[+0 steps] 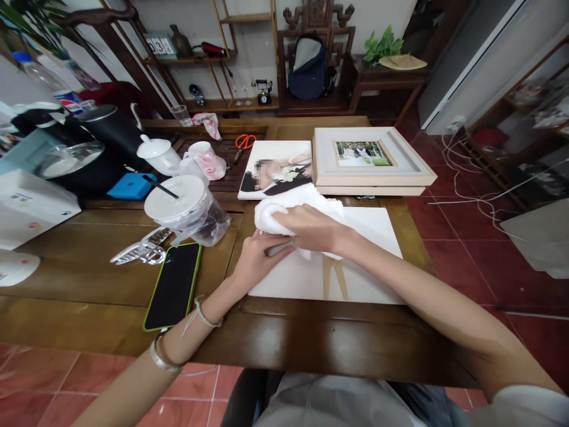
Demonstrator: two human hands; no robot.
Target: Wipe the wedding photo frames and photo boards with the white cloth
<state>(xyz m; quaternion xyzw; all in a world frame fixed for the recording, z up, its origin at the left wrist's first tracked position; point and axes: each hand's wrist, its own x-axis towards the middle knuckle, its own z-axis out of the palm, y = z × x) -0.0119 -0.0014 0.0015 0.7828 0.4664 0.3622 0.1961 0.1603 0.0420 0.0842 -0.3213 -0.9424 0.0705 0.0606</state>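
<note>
A white cloth [296, 204] is bunched in my right hand [313, 228], whose fingers are closed around it. Under the cloth lies a flat white panel [288, 281] with a tan two-legged shape [333, 277] on its face; the cloth and my right forearm cover part of it. My left hand [262, 255] rests at the panel's left side, just below the cloth, its thumb and forefinger stretched out and apart. Behind the cloth are a photo panel [278, 187] and a stack of pale picture frames [373, 178].
A phone with a green edge [173, 287], a clear plastic clip [142, 246] and a lidded cup with a straw [175, 198] stand left of my left hand. Farther back are orange-handled scissors [244, 145], a white teapot [157, 154] and a blue box [131, 185].
</note>
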